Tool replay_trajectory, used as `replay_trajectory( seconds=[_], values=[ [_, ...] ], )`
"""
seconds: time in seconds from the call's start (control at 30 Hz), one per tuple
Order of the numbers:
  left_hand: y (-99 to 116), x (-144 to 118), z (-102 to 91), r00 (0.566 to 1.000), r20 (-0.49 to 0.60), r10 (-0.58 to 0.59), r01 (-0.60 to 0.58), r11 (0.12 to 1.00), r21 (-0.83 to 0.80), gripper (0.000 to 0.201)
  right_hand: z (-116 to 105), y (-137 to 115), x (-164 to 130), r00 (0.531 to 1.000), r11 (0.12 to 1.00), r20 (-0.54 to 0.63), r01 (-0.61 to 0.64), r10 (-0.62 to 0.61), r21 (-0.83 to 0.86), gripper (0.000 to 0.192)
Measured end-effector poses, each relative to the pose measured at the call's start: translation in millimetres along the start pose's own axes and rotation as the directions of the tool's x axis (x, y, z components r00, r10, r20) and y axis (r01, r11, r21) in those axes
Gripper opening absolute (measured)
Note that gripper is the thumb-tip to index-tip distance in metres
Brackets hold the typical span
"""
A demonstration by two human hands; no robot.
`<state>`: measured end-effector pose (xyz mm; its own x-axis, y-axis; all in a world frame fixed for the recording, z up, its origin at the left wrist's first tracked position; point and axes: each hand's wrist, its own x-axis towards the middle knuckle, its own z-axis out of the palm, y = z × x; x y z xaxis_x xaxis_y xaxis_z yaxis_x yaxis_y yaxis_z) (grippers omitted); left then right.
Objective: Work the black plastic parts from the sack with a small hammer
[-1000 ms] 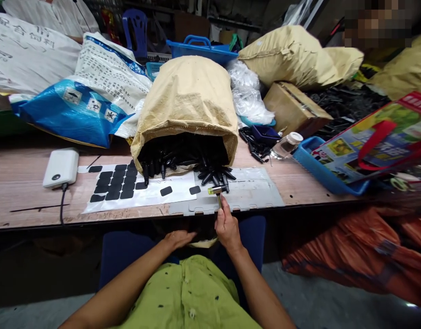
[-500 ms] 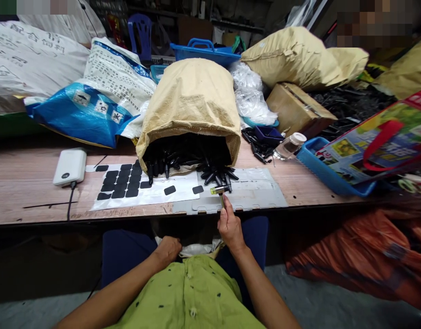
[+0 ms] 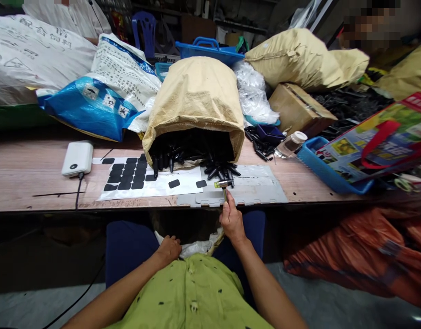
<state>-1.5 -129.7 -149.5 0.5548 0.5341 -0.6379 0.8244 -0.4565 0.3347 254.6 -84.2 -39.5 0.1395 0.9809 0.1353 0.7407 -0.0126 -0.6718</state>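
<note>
My right hand [image 3: 233, 221] is wrapped round the handle of a small hammer [image 3: 224, 184] with a yellow end on its head. The head is at the near edge of a pile of black tapered plastic pieces [image 3: 221, 171], over a grey sheet [image 3: 258, 185]. These pieces spill from the mouth of a large tan sack [image 3: 199, 91] lying on the table. My left hand [image 3: 169, 249] rests on my lap beside a whitish bag edge [image 3: 196, 248], its fingers loosely apart and holding nothing visible. Black rounded patches [image 3: 128, 173] lie on a white sheet [image 3: 155, 189] left of the hammer.
A white power bank [image 3: 77, 157] with a cable sits on the table's left side. To the right are a clear bottle [image 3: 290, 145], a blue basket [image 3: 328, 167] and a colourful bag [image 3: 378, 141]. Full sacks [image 3: 121, 82] line the back; an orange sack [image 3: 361, 256] lies below right.
My left hand's fingers have loosened from a more curled pose. The hammer stays in my right hand near the black pieces. The view has shifted slightly.
</note>
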Motion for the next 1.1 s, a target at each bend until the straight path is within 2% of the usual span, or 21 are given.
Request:
replay_trajectory(
  seconds=[0.17,0.3,0.43,0.53,0.6,0.7,0.73,0.77,0.8,0.83,0.87,0.9,0.93,0.97,1.0,1.1],
  values=[
    [5.8,1.0,-10.9,0.999,0.031,-0.032,0.030,0.999,0.040,0.046,0.0,4.6,-0.6,1.000,0.999,0.021,0.001,-0.002,0.033,0.056],
    [11.3,3.6,-22.3,0.999,0.035,-0.004,0.003,0.999,0.040,0.037,-0.1,5.0,-0.5,1.000,0.998,0.027,-0.005,0.003,0.065,0.056],
    [15.9,1.2,-40.8,0.999,0.038,0.027,-0.028,0.999,0.026,0.041,0.1,1.4,-0.2,1.000,0.998,0.010,-0.006,0.005,0.064,0.056],
    [23.8,-15.0,-70.9,0.998,0.020,0.054,-0.053,0.998,-0.038,0.046,-0.1,-0.7,-0.3,1.000,0.998,0.000,-0.009,0.009,0.070,0.056],
    [31.1,-33.0,-100.0,0.993,-0.033,0.112,-0.115,0.980,-0.160,0.046,-0.3,-1.1,-0.4,1.000,0.997,-0.002,-0.015,0.015,0.071,0.056],
    [36.9,-58.3,-150.9,0.959,-0.190,0.210,-0.273,0.864,-0.424,0.045,-0.5,-0.6,-0.4,1.000,0.997,0.006,-0.015,0.015,0.071,0.056],
    [35.4,-62.9,-168.0,0.959,-0.228,0.170,-0.266,0.819,-0.508,0.043,-0.5,-0.4,-0.3,1.000,0.997,0.007,-0.014,0.014,0.071,0.056],
    [31.7,-64.9,-184.4,0.951,-0.300,0.072,-0.236,0.797,-0.556,0.042,-0.5,-0.3,-0.3,1.000,0.997,0.009,-0.014,0.013,0.072,0.056],
    [26.0,-64.1,-199.8,0.906,-0.412,-0.095,-0.176,0.802,-0.571,0.042,-0.5,-0.2,-0.3,1.000,0.997,0.011,-0.015,0.014,0.074,0.057],
    [18.7,-60.9,-213.9,0.800,-0.529,-0.283,-0.086,0.819,-0.568,0.042,-0.5,-0.2,-0.3,1.000,0.997,0.010,-0.018,0.017,0.076,0.057],
    [10.5,-55.7,-226.5,0.650,-0.616,-0.444,0.025,0.823,-0.567,0.042,-0.5,-0.2,-0.3,1.000,0.997,0.010,-0.020,0.020,0.078,0.057],
    [2.2,-49.4,-237.6,0.506,-0.660,-0.556,0.134,0.806,-0.576,0.041,-0.5,-0.3,-0.3,1.000,0.997,0.009,-0.022,0.021,0.079,0.057],
    [-5.4,-42.5,-247.2,0.398,-0.673,-0.624,0.229,0.778,-0.585,0.041,-0.5,-0.3,-0.3,1.000,0.997,0.009,-0.021,0.020,0.080,0.057],
    [-11.7,-35.6,-255.3,0.338,-0.664,-0.667,0.307,0.745,-0.592,0.040,-0.5,-0.5,-0.4,1.000,0.997,0.008,-0.019,0.019,0.080,0.057],
    [-16.3,-29.1,-262.3,0.320,-0.644,-0.695,0.365,0.718,-0.593,0.040,-0.5,-0.6,-0.4,1.000,0.997,0.007,-0.016,0.016,0.080,0.057],
    [-20.6,-15.5,-277.2,0.351,-0.575,-0.740,0.452,0.671,-0.588,0.044,-0.7,-1.6,-0.7,1.000,0.997,0.003,-0.011,0.011,0.073,0.057]
  ],
)
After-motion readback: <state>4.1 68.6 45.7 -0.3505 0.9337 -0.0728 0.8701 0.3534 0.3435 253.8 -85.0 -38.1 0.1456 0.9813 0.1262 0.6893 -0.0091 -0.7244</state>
